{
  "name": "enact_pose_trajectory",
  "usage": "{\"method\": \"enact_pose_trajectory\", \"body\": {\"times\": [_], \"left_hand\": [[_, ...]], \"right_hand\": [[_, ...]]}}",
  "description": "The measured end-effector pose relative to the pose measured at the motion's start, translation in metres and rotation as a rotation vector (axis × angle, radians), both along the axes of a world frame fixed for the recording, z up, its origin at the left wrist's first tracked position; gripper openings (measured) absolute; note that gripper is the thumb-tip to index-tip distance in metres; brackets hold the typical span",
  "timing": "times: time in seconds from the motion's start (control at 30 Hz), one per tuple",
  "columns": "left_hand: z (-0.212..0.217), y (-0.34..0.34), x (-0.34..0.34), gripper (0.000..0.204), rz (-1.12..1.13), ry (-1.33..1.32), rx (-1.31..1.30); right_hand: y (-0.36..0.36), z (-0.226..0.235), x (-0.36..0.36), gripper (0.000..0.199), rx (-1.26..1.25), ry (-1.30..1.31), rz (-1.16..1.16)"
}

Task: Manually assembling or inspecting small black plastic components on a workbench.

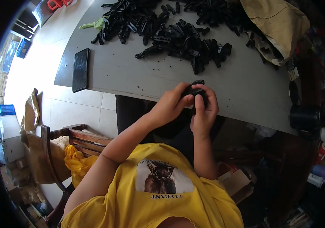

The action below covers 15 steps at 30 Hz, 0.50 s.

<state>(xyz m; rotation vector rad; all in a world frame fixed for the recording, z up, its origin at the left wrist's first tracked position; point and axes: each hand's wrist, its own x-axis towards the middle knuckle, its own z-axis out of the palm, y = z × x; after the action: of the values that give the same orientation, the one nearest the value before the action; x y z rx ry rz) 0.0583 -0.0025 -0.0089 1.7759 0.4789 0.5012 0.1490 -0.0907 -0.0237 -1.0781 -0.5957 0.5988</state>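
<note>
Taking the clock from the held piece, a dark phone (81,70) lies just past nine o'clock on the grey surface (120,72). A light green tool (98,24) sits at ten, touching a loose heap of black parts (132,22). The left hand (172,100) comes in from about eight, its thumb and fingers grasping one black piece (197,91) at the surface's near edge. A nearer cluster of black parts (193,43) spreads at twelve. The right hand (205,110), at five, pinches the same piece between thumb and fingers, hiding most of it. It looks light, stiff and smooth, perhaps a little slippery; the long sides seem the best grip, sparing any thin ends. A brown paper bag (280,19) slumps at two.
</note>
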Motion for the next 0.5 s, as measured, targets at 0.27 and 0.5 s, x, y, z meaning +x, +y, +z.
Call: {"method": "enact_pose_trajectory", "body": {"times": [0.27,0.5], "left_hand": [[0.008,-0.003,-0.011,0.025,-0.136,0.002,-0.128],[-0.008,0.013,-0.010,0.027,-0.059,0.044,0.064]], "right_hand": [[-0.003,0.017,-0.005,0.029,-0.075,-0.059,-0.148],[0.000,0.001,0.014,0.017,-0.048,0.181,0.048]]}}
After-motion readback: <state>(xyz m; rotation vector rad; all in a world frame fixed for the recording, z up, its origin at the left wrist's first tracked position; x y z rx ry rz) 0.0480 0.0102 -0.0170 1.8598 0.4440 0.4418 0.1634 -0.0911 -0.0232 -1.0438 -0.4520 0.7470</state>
